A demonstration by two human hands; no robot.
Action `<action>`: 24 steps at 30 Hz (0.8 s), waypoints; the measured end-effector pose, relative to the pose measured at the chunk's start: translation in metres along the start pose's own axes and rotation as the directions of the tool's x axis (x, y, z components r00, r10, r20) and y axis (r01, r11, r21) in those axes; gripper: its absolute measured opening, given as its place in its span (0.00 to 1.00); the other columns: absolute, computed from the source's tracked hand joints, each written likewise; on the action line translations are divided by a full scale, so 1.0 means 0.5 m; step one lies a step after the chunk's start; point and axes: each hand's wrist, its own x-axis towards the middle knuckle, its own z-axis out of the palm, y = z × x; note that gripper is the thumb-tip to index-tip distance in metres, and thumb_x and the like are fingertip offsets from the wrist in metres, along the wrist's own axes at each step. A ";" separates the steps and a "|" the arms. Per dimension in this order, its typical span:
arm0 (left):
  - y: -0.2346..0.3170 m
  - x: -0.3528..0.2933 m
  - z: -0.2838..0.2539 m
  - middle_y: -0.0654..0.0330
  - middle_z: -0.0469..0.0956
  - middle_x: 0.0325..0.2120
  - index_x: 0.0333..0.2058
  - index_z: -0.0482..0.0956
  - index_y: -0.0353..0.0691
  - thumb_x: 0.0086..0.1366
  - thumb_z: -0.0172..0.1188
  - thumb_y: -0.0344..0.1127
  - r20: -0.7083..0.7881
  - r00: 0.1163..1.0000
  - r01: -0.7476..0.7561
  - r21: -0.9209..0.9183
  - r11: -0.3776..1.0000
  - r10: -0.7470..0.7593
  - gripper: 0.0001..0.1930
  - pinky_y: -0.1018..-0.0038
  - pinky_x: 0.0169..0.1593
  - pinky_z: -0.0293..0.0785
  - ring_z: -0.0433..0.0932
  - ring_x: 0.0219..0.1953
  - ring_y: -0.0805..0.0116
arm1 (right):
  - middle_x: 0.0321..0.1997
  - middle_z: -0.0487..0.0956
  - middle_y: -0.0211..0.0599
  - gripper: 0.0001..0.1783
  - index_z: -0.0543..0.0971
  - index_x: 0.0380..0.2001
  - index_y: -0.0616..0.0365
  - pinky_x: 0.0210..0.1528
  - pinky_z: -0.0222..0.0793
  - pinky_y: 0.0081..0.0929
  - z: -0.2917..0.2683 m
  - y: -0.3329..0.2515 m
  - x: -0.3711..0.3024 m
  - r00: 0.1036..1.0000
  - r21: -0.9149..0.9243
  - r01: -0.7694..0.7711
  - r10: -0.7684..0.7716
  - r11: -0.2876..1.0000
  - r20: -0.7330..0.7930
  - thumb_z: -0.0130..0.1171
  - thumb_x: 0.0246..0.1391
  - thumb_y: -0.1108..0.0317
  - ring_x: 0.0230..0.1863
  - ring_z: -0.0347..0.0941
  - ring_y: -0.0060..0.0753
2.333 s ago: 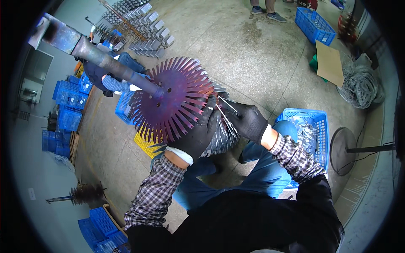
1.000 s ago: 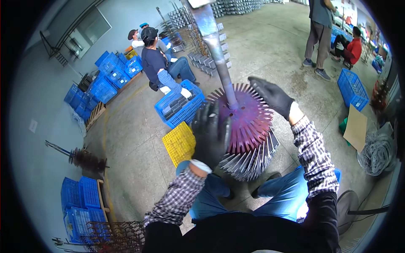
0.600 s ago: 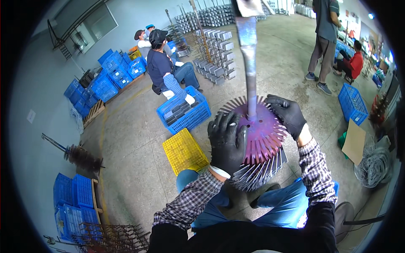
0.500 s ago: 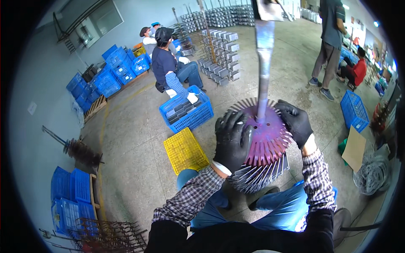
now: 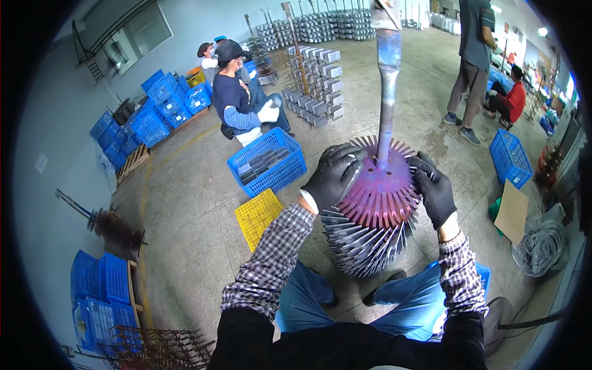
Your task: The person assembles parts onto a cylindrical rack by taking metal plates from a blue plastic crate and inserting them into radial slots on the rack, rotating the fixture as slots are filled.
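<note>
Finned disc stack on a vertical rod (image 5: 387, 92). The left hand (image 5: 335, 176) and right hand (image 5: 435, 188), both in black gloves, press their fingers flat against opposite edges of the purple finned disc (image 5: 381, 191), which sits threaded on the rod atop a stack of grey finned discs (image 5: 364, 243) already in place. More loose parts lie in the blue crate (image 5: 266, 161) beyond, so stacking appears partway done
</note>
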 end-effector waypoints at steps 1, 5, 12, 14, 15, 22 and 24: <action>0.002 -0.005 -0.002 0.53 0.81 0.58 0.57 0.82 0.37 0.78 0.53 0.34 0.010 1.000 0.002 0.004 1.000 -0.002 0.16 0.59 0.69 0.68 0.75 0.63 0.54 | 0.69 0.78 0.48 0.21 0.81 0.63 0.62 0.58 0.75 0.25 -0.004 0.000 -0.009 1.000 -0.008 0.008 -0.007 1.000 0.024 0.56 0.71 0.71 0.57 0.80 0.33; 0.003 -0.008 0.005 0.54 0.83 0.55 0.55 0.82 0.37 0.75 0.56 0.34 -0.005 0.999 -0.031 0.013 0.999 0.032 0.15 0.59 0.66 0.69 0.77 0.60 0.53 | 0.63 0.82 0.43 0.25 0.75 0.70 0.59 0.52 0.77 0.26 -0.090 -0.027 -0.076 0.990 0.036 -0.085 0.089 0.996 -0.107 0.53 0.76 0.61 0.51 0.81 0.32; -0.073 0.023 -0.028 0.49 0.81 0.56 0.60 0.78 0.35 0.73 0.56 0.31 0.292 0.944 -0.130 -0.089 0.987 0.151 0.19 0.60 0.64 0.72 0.79 0.58 0.50 | 0.52 0.85 0.39 0.26 0.82 0.61 0.60 0.51 0.76 0.27 -0.465 0.164 -0.385 0.732 0.146 -0.307 0.331 0.941 -0.595 0.58 0.74 0.50 0.47 0.80 0.29; -0.107 0.004 -0.035 0.48 0.79 0.60 0.64 0.75 0.34 0.74 0.55 0.30 0.383 0.907 -0.185 -0.017 0.983 0.177 0.21 0.60 0.66 0.71 0.78 0.60 0.50 | 0.50 0.85 0.38 0.26 0.82 0.60 0.59 0.49 0.75 0.27 -0.547 0.219 -0.515 0.578 0.203 -0.427 0.439 0.881 -0.688 0.60 0.72 0.50 0.46 0.80 0.29; -0.117 -0.002 -0.046 0.48 0.78 0.62 0.66 0.74 0.33 0.74 0.54 0.30 0.415 0.892 -0.222 0.057 0.973 0.179 0.23 0.60 0.67 0.70 0.77 0.61 0.50 | 0.50 0.85 0.38 0.26 0.82 0.61 0.58 0.49 0.75 0.28 -0.567 0.235 -0.581 0.468 0.282 -0.477 0.511 0.833 -0.721 0.60 0.72 0.50 0.45 0.80 0.29; -0.274 -0.051 -0.093 0.44 0.69 0.70 0.74 0.61 0.32 0.74 0.57 0.35 0.571 0.813 -0.404 0.413 0.816 0.113 0.33 0.59 0.74 0.63 0.70 0.70 0.45 | 0.50 0.88 0.46 0.25 0.85 0.57 0.50 0.50 0.80 0.46 -0.596 0.606 -1.143 0.438 -0.417 -0.891 0.581 0.181 -0.686 0.63 0.62 0.50 0.45 0.84 0.57; -0.284 -0.057 -0.144 0.44 0.69 0.70 0.75 0.61 0.33 0.75 0.57 0.36 0.587 0.804 -0.423 0.455 0.784 0.093 0.34 0.60 0.74 0.63 0.70 0.69 0.45 | 0.51 0.87 0.48 0.23 0.86 0.54 0.51 0.52 0.80 0.51 -0.480 0.668 -1.166 0.299 -0.372 -0.926 0.740 0.072 -0.602 0.65 0.58 0.52 0.48 0.84 0.63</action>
